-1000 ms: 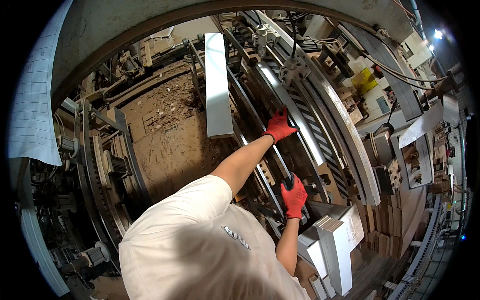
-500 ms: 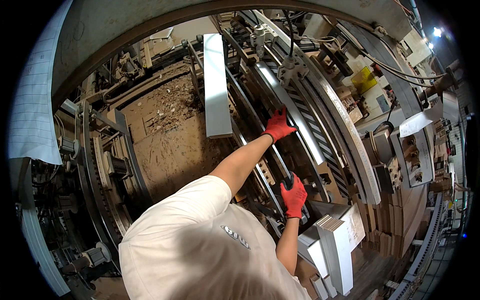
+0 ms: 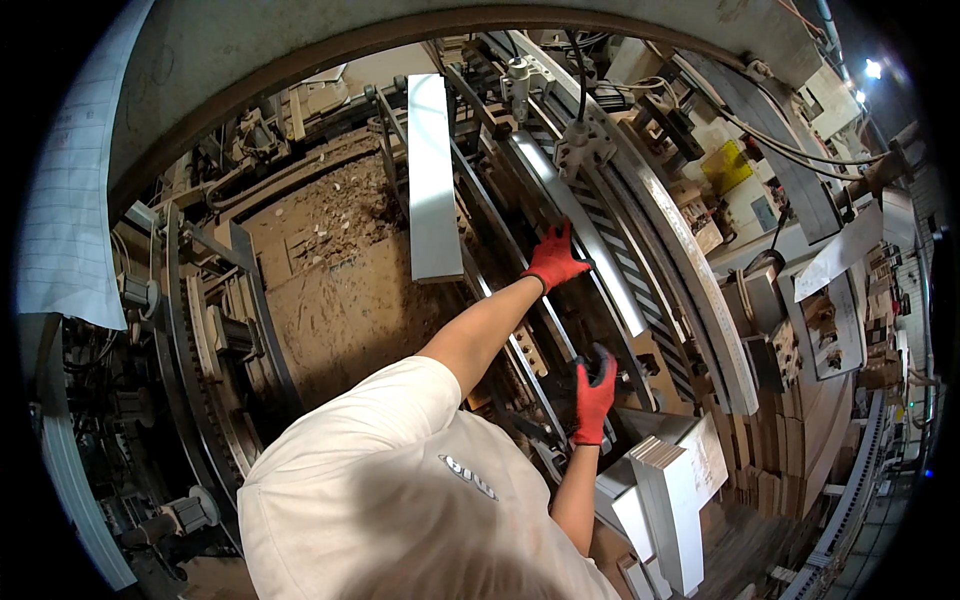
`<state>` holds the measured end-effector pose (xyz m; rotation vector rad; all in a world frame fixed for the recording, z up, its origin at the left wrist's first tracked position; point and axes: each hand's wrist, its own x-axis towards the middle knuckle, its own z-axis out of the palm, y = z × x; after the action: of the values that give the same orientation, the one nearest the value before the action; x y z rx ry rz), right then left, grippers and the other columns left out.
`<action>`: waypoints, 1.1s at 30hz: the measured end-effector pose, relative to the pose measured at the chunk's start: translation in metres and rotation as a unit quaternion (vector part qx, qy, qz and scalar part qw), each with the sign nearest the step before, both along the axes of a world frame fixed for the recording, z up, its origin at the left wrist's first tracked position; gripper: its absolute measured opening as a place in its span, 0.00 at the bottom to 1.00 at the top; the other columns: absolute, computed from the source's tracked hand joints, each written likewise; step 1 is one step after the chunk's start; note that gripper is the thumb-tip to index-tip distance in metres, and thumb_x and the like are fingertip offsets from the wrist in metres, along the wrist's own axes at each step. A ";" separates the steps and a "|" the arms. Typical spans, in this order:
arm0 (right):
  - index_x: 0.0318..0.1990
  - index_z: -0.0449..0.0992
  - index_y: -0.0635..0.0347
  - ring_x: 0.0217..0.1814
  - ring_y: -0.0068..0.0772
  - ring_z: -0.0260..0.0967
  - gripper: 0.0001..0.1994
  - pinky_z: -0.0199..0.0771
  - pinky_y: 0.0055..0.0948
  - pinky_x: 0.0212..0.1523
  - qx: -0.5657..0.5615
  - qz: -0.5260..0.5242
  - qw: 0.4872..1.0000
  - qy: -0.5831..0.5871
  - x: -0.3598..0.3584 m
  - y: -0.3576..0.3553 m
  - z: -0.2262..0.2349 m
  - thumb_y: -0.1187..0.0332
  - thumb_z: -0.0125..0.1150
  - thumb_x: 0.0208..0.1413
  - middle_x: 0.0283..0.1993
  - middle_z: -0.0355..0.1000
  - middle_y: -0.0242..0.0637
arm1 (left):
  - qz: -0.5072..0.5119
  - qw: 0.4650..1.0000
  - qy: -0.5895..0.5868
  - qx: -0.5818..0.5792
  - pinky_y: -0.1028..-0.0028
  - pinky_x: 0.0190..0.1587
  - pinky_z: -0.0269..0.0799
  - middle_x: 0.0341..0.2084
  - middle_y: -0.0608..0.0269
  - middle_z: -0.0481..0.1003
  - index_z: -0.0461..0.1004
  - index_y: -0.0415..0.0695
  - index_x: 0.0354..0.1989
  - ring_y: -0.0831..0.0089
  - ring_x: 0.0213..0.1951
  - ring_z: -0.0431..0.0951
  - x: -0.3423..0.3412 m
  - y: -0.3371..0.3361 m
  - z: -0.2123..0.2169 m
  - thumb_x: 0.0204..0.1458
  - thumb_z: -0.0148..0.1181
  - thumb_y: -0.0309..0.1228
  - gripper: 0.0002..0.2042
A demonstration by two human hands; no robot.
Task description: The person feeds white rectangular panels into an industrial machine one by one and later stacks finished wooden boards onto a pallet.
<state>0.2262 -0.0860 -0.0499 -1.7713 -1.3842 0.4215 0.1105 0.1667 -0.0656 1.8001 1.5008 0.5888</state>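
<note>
The left hand (image 3: 553, 262), in a red glove, is extended forward on a bare forearm and lies on a dark metal rail (image 3: 520, 250) of the machine, its fingers (image 3: 566, 238) spread apart and resting flat rather than closed around the rail. The rail runs lengthwise under the palm, from the upper part of the machine down toward the person. Just beside this hand on its left, a long white sheet (image 3: 431, 180) lies along the machine bed, its near end slightly left of and below the glove, not touching it. To the right of the hand runs a pale curved guide strip (image 3: 585, 230), close to the fingertips. The right hand (image 3: 594, 398), also in a red glove, is lower and nearer the body, and grips a dark handle-like part (image 3: 600, 362) of the frame; its fingers are curled and pressed together around that part. The two hands are well apart along the same group of rails. Below and right of the right hand, a stack of white sheets (image 3: 668, 505) stands on edge. To the left of the rails, the brown surface (image 3: 340, 290) of the machine bed carries scattered scraps (image 3: 340, 205) and dust. The person's white shirt (image 3: 390, 480) fills the lower centre.
</note>
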 end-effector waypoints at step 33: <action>0.48 0.72 0.63 0.41 0.25 0.68 0.10 0.72 0.25 0.39 0.086 -0.082 0.935 0.333 -0.002 -0.040 0.004 0.71 0.53 0.61 0.45 0.72 0.36 | 0.240 0.831 -0.482 -0.139 0.71 0.23 0.68 0.30 0.61 0.73 0.42 0.50 0.70 0.76 0.23 0.70 0.017 -0.119 0.009 0.52 0.63 0.30 0.41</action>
<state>0.2246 -0.1259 -0.0460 -1.3953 -0.7592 0.7069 0.1278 0.0479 -0.0561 0.6454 1.1757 1.2199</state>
